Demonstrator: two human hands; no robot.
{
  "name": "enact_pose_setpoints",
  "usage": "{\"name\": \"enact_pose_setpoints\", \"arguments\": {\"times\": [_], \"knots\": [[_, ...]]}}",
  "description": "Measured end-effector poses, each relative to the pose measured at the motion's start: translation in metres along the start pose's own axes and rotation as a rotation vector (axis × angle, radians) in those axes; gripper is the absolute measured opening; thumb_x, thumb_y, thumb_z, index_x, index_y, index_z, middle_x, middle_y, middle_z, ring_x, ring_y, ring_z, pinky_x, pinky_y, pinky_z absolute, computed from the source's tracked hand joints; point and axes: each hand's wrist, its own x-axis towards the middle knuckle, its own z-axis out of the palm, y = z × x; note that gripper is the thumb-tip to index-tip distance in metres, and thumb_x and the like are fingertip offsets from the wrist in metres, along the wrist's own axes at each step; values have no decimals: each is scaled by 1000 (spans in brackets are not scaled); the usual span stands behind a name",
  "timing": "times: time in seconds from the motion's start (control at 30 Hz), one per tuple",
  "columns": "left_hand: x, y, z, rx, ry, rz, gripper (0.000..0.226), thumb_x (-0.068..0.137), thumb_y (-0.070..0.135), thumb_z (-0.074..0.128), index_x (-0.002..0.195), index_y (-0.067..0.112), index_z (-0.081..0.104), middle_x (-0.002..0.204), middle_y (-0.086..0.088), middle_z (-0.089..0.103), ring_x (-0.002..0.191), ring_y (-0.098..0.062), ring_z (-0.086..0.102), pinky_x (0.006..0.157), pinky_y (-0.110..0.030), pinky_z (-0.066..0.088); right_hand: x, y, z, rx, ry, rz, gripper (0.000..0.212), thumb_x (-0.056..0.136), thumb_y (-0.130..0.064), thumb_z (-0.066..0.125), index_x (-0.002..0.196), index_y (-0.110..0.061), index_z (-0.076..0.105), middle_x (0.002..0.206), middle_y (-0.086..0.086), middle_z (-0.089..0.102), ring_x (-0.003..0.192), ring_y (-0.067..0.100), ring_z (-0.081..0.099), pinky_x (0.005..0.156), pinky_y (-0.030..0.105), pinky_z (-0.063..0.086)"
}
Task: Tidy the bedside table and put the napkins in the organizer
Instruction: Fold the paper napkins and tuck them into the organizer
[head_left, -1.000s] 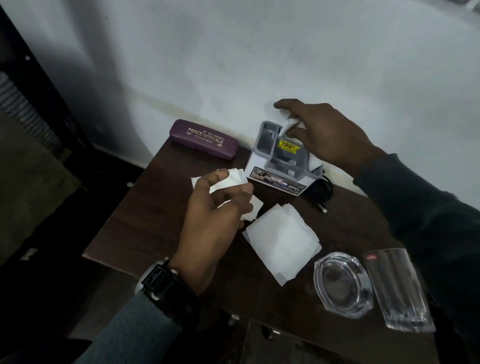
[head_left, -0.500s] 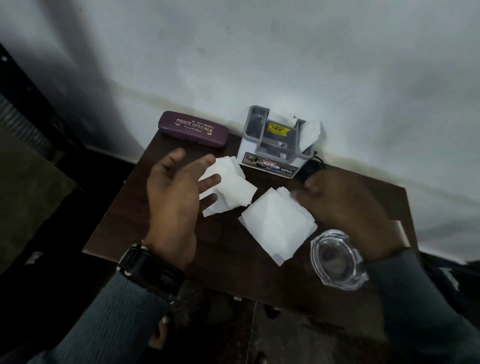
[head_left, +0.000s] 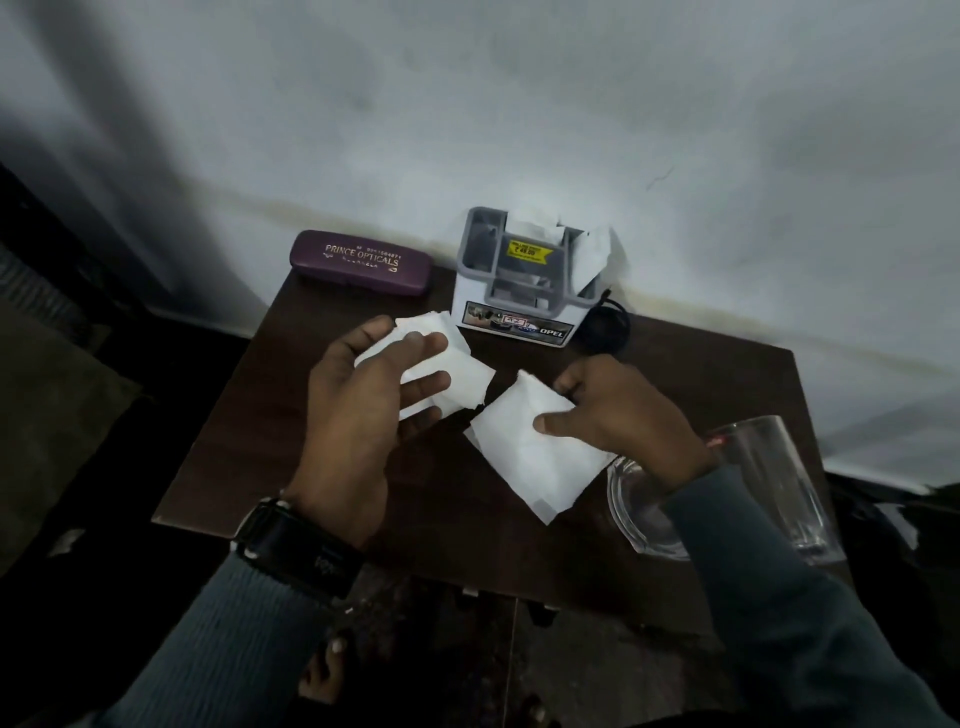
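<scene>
Dark bedside table (head_left: 234, 441), one organizer (head_left: 519, 291) at 12 o'clock, two napkin piles, left hand (head_left: 353, 415) fingers spread over left pile (head_left: 457, 374), right hand (head_left: 628, 415) pinching right pile (head_left: 530, 457), long axis 11 to 5 o'clock

One head-worn camera looks steeply down, close over the bedside table (head_left: 717, 374).

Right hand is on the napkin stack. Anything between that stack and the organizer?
Nothing visible. Only bare table lies between the napkin stack under the right hand and the organizer. The left hand and the loose napkins sit left of that line, the black cable right of it.
</scene>
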Motion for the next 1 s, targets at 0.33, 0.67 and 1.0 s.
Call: {"name": "enact_pose_setpoints", "arguments": {"times": [0.33,0.67,1.0], "knots": [[-2,1,3,94,-80,-49,30,96,26,67,125,20,66,115,-3,80,107,-25,76,96,-41,58,-44,-20,-49,510,-255,-230,56,74,-15,93,121,-25,64,108,3,80,97,21,78,86,44,64],[-14,2,-4,-466,-734,-445,83,98,75,38,146,10,59,145,-16,63,132,-34,60,109,-46,49,-45,-68,-81,366,-281,-419,65,74,-14,91,131,-27,62,104,0,81,96,17,78,82,38,65],[-14,2,2,-499,-540,-272,54,94,38,62,138,7,66,137,-16,69,125,-36,67,101,-53,56,-66,-48,-13,1390,292,-24,61,86,-64,55,134,-28,63,136,-5,68,131,16,61,109,36,46]]}}
